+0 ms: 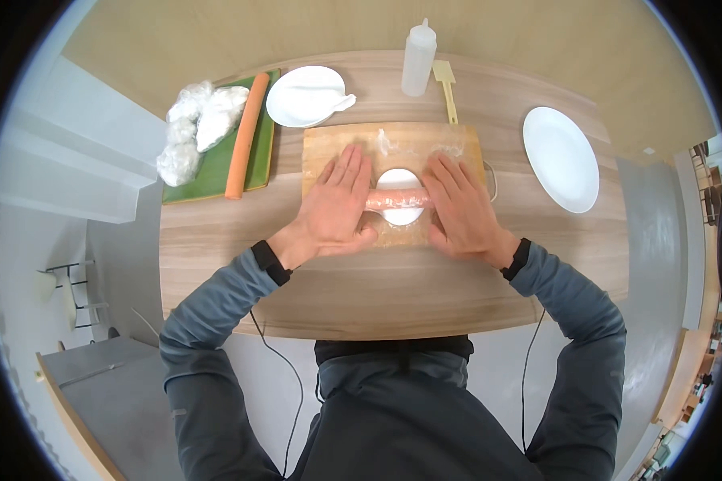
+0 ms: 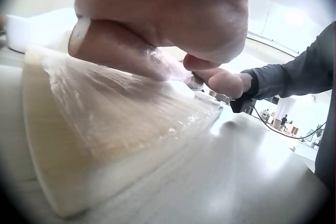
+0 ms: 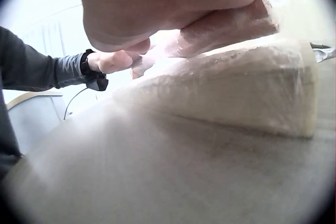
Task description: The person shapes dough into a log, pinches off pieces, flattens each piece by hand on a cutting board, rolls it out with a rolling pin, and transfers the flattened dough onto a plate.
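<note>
A rolling pin (image 1: 398,199), its surface glossy like cling film, lies crosswise over a flat white round of dough (image 1: 399,178) on a wooden board (image 1: 317,144). My left hand (image 1: 338,204) rests on the pin's left end, fingers straight and pointing away from me. On the right end lies my right hand (image 1: 463,204), its fingers also stretched forward. Both palms press the pin from above, as the left wrist view shows with the pin (image 2: 113,50) under the palm. Clear film (image 2: 105,108) covers the board there. The pin's ends are partly hidden by the hands in the head view.
Left of the board, a green tray (image 1: 217,172) bears an orange rod (image 1: 247,136) and plastic-wrapped bundles (image 1: 183,136). Behind stand a white bowl (image 1: 285,100) with a white spoon, a squeeze bottle (image 1: 418,64) and a cream spatula (image 1: 444,74). An oval white plate (image 1: 561,160) lies right.
</note>
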Demonstrator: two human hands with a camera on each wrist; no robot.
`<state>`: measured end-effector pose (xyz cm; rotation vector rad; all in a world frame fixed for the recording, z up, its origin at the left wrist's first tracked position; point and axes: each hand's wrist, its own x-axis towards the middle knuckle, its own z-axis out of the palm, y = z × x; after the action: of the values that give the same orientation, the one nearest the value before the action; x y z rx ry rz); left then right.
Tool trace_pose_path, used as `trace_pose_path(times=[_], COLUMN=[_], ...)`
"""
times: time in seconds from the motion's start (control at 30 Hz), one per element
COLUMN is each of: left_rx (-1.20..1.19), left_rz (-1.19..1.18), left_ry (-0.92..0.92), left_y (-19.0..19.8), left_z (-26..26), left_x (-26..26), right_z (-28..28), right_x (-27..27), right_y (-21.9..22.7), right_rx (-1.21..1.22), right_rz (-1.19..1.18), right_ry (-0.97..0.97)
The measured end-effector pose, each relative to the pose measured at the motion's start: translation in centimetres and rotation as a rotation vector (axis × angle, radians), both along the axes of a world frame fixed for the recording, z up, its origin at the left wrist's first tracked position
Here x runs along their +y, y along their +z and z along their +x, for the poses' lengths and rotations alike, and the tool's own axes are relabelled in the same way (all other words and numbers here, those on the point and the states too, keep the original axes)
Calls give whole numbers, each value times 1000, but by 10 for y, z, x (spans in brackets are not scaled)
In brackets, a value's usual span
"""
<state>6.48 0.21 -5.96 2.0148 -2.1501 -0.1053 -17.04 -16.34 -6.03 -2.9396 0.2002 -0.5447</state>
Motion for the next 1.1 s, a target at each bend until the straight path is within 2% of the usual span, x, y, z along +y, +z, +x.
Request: trace_pose_path(times=[0.33,0.5,0.57,0.67,0.9,1.1], left_rx=[134,84,83,55,142,75], left_rz=[39,-6,-9,-27,14,-25], left_ry=[-76,-13,28,44,-76,-51], left_y=[5,-6,-11,-15,7,5], left_z=[-13,11,21,26,-15,-21], left_x=[34,-5,-19,-20,34,29], right_z=[-28,5,21,24,-32,-35], right_x=[26,-17,-35,-38,25,30], right_y=[17,-7,-16,-10,8,10], right_rx=[121,142,50,56,147,220], right_rz=[-3,-2,-48,-73,-12,26], right_ry=[45,34,-38,-8,17,10])
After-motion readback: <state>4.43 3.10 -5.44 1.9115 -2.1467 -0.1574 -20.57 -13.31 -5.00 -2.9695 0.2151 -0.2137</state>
